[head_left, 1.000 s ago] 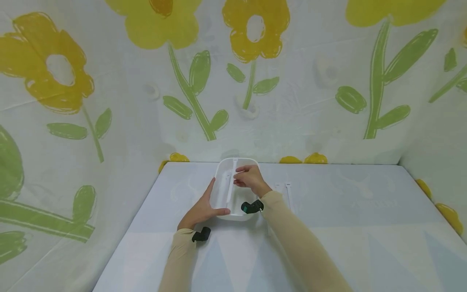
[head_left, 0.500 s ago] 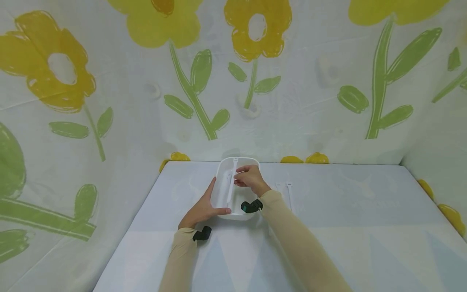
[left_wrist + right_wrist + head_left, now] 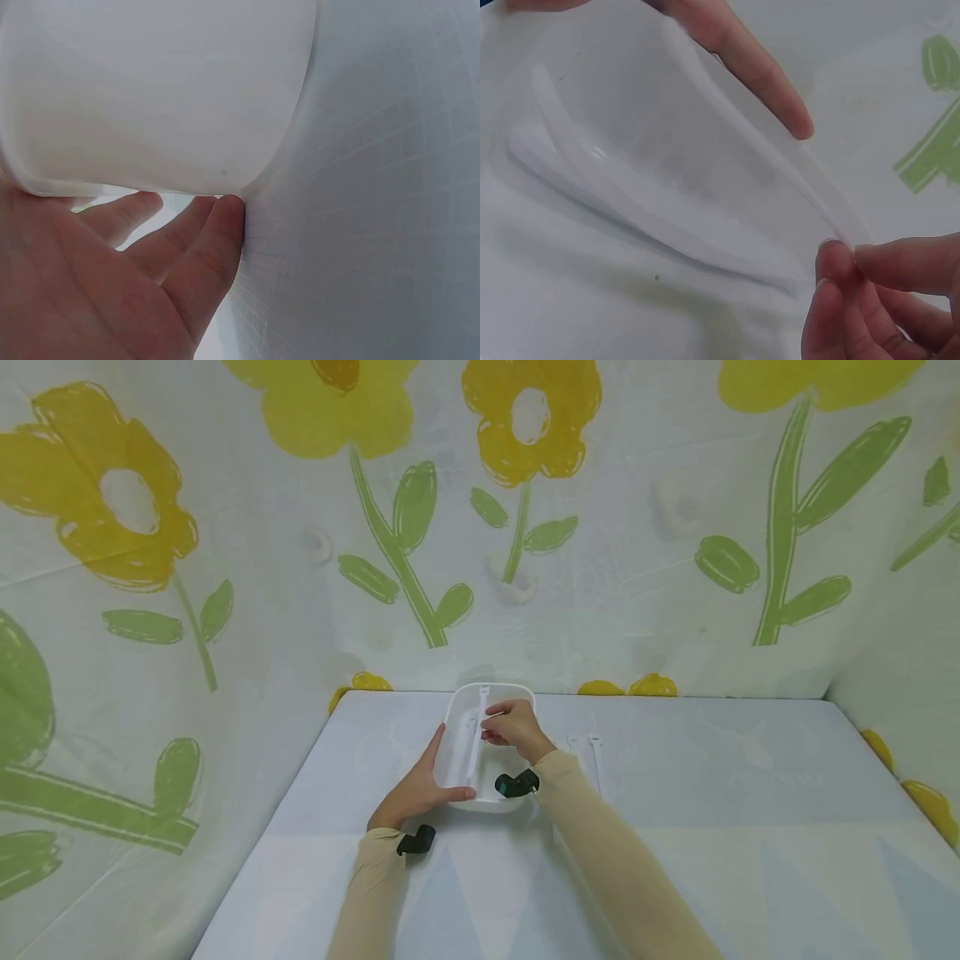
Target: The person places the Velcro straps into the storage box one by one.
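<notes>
A white plastic strip (image 3: 476,753) with a small squared far end is pinched between thumb and fingers of my right hand (image 3: 514,727), over the box. Its rounded near end shows in the right wrist view. The shallow white box (image 3: 454,703) has rounded corners and stands on the table. Other white strips (image 3: 652,217) lie in it, below the held one. My left hand (image 3: 415,791) rests on the near left corner of the box, thumb along the near side. In the left wrist view its fingers (image 3: 206,262) touch the outer wall.
More white strips (image 3: 597,758) with squared ends lie on the pale table (image 3: 712,760) to the right of the box, partly behind the right sleeve (image 3: 600,852). A flower-printed cloth (image 3: 630,635) hangs behind and at both sides. A small black camera sits on each wrist.
Both hands, the held strip and the box keep nearly the same places. Only a slight shift of the whole head view shows.
</notes>
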A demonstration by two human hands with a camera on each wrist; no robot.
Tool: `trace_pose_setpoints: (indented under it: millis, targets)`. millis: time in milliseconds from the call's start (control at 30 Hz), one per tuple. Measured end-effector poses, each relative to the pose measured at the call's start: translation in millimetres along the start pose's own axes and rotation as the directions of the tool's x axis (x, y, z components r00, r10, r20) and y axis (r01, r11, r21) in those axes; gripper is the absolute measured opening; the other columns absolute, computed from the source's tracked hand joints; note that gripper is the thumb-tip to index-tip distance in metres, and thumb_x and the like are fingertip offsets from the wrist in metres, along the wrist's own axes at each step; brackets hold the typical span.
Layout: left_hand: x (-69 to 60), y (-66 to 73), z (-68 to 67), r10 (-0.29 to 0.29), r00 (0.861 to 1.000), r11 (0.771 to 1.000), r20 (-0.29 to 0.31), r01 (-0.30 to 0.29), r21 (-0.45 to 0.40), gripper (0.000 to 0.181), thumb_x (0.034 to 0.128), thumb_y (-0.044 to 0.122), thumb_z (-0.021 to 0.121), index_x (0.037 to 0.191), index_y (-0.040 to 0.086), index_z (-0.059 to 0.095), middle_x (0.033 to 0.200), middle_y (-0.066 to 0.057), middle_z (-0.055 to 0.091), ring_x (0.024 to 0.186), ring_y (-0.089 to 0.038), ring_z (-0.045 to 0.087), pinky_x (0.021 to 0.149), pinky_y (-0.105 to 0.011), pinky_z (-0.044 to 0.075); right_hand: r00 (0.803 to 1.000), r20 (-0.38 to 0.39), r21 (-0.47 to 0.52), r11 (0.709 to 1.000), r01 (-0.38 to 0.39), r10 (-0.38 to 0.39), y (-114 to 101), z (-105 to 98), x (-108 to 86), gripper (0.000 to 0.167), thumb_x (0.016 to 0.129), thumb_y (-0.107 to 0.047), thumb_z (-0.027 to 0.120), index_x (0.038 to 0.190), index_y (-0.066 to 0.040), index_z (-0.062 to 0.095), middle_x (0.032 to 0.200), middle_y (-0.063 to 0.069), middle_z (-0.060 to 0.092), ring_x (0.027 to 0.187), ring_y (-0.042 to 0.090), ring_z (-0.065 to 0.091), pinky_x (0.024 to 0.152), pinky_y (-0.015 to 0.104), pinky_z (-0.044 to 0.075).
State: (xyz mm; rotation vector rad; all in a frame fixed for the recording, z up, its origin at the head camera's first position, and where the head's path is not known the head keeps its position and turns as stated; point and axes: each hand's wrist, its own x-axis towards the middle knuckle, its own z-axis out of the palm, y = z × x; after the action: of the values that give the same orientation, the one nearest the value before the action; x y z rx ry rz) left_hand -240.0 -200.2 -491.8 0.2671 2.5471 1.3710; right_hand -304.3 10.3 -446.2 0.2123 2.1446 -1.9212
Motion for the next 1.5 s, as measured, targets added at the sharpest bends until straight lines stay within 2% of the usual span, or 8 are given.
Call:
trace_pose_setpoints:
  millis: [267,600,800,967,1167,1367,1500]
  targets:
    - [0.9,0.0,-0.8,0.0,1.0,1.0,0.002,0.0,-0.004,0.132,0.0738,0.047,0.091,0.167,0.034,0.0,0.171,-0.006,0.025,0.138,-0.032,0.045,0.118,-0.062,0.037,1.0,0.019,0.031,0.999,0.015,-0.016,0.1,0.3,-0.4,0.028,0.091,0.001,0.072,0.118,0.006,0.066,0.082,0.009,0.073,0.063,0.012,0.07,0.064,0.024,0.061]
    - [-1.9,2.2,-0.6,-0.016,1.0,1.0,0.003,0.016,-0.01,0.131,0.0738,0.046,0.092,0.167,0.034,0.0,0.17,-0.006,0.025,0.138,-0.033,0.044,0.119,-0.062,0.037,1.0,0.01,-0.009,1.0,-0.007,0.007,-0.6,1.6,-1.7,0.028,0.092,-0.002,0.072,0.119,0.004,0.066,0.09,0.015,0.076,0.066,0.014,0.071,0.067,0.026,0.062]
    - [-0.8,0.5,-0.7,0.017,1.0,1.0,0.005,-0.017,-0.013,0.131,0.0745,0.045,0.092,0.167,0.032,0.0,0.17,-0.007,0.026,0.138,-0.032,0.044,0.118,-0.062,0.037,1.0,0.01,-0.017,1.0,-0.017,0.017,0.1,3.5,-0.4,0.028,0.093,-0.002,0.072,0.12,0.004,0.066,0.088,0.014,0.076,0.065,0.014,0.071,0.067,0.026,0.062]
    - [0.2,0.0,-0.4,0.031,1.0,0.999,0.002,-0.031,-0.012,0.132,0.0744,0.044,0.092,0.167,0.03,0.0,0.169,-0.007,0.027,0.137,-0.032,0.045,0.119,-0.062,0.037,0.999,0.001,-0.046,0.998,-0.037,0.037,0.3,3.6,-1.0,0.029,0.094,-0.005,0.072,0.121,0.002,0.065,0.094,0.015,0.075,0.072,0.018,0.074,0.068,0.026,0.062]
    - [0.3,0.0,-0.1,0.042,0.999,0.999,0.003,-0.042,-0.013,0.131,0.0745,0.043,0.092,0.167,0.03,0.0,0.169,-0.006,0.027,0.137,-0.032,0.045,0.119,-0.061,0.036,1.0,0.002,-0.033,0.999,-0.027,0.028,1.1,4.1,-1.2,0.03,0.093,-0.003,0.072,0.122,0.004,0.066,0.088,0.014,0.075,0.065,0.014,0.071,0.067,0.026,0.062]
    - [0.1,0.6,0.3,0.024,1.0,1.0,0.005,-0.024,-0.008,0.132,0.0737,0.047,0.092,0.167,0.031,0.0,0.173,-0.005,0.02,0.14,-0.032,0.043,0.12,-0.063,0.036,1.0,0.004,-0.031,0.999,-0.024,0.024,2.6,5.0,-0.6,0.029,0.093,-0.003,0.072,0.121,0.004,0.066,0.086,0.012,0.075,0.068,0.015,0.073,0.067,0.025,0.062]
    - [-0.6,2.2,0.4,0.014,1.0,1.0,0.001,-0.014,-0.003,0.132,0.0735,0.048,0.091,0.167,0.032,0.0,0.174,-0.004,0.018,0.142,-0.033,0.042,0.12,-0.063,0.035,1.0,0.005,-0.038,0.999,-0.024,0.024,2.7,4.8,-0.5,0.029,0.094,-0.004,0.071,0.121,0.003,0.066,0.091,0.014,0.076,0.074,0.019,0.075,0.068,0.026,0.062]
